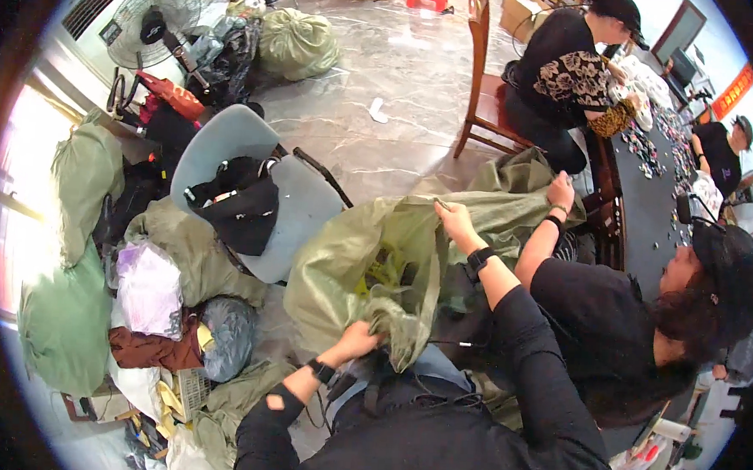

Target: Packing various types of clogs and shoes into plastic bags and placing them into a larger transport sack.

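A large olive-green woven sack [328,271] hangs in front of me with its mouth spread wide. My left hand [358,340] is closed on the bunched near edge of the sack. On the far right side of the opening, my right hand [460,225] pinches the rim and holds it up. Inside the sack, dark and yellowish contents show, too shadowed to name. To my right, a co-worker's hand [560,192] grips another stretch of the olive woven material; whether it is the same sack I cannot tell.
A grey chair [227,155] bearing a black cloth item [240,202] stands at my left. Stuffed sacks [70,313] and bags pile up beyond it, near a fan [153,23]. A dark table [642,211] with many small pieces is on the right, where people sit.
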The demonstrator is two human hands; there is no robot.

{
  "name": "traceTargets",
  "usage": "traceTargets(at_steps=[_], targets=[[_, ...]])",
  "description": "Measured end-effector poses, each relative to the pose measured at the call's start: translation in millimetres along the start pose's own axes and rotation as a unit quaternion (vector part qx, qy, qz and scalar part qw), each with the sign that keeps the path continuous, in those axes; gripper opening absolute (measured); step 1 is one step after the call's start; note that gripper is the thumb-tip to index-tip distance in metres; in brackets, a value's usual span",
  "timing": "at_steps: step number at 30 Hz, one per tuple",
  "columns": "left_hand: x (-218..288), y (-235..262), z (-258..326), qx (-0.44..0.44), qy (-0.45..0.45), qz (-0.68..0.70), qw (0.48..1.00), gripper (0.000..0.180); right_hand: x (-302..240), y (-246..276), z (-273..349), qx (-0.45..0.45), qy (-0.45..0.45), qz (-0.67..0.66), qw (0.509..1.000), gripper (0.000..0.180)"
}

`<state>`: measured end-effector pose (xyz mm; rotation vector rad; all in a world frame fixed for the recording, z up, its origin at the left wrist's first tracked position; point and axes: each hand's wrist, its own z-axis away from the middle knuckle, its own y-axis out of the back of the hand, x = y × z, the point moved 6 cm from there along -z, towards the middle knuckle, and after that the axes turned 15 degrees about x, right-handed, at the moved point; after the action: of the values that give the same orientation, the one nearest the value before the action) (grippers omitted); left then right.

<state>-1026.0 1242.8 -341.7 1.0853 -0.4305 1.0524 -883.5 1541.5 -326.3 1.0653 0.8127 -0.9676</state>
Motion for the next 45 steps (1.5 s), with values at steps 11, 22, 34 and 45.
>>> traceTargets(at_steps=[11, 22, 34, 45], targets=[[-37.7, -130.6, -111.1, -0.014, 0.023, -0.177, 0.984, 0.027, 82.3, 42.3, 8.8, 0.102, -0.063, 0.196, 0.973, 0.030], [-60.7, -142.2, -137.0, 0.059, -0.114, 0.044, 0.991, 0.050, 84.7, -37.9, 74.6, -0.145, 0.192, 0.434, 0.868, 0.053], [4.3, -35.6, -61.5, -0.047, 0.032, 0.277, 0.959, 0.044, 227.0, 40.5, -17.8, -0.025, 0.081, 0.566, 0.820, 0.022], [-365.0, 25.6, 290.8, 0.180, 0.302, -0.084, 0.932, 0.025, 166.8, -79.2, 73.3, -0.198, 0.190, 0.821, 0.501, 0.029]])
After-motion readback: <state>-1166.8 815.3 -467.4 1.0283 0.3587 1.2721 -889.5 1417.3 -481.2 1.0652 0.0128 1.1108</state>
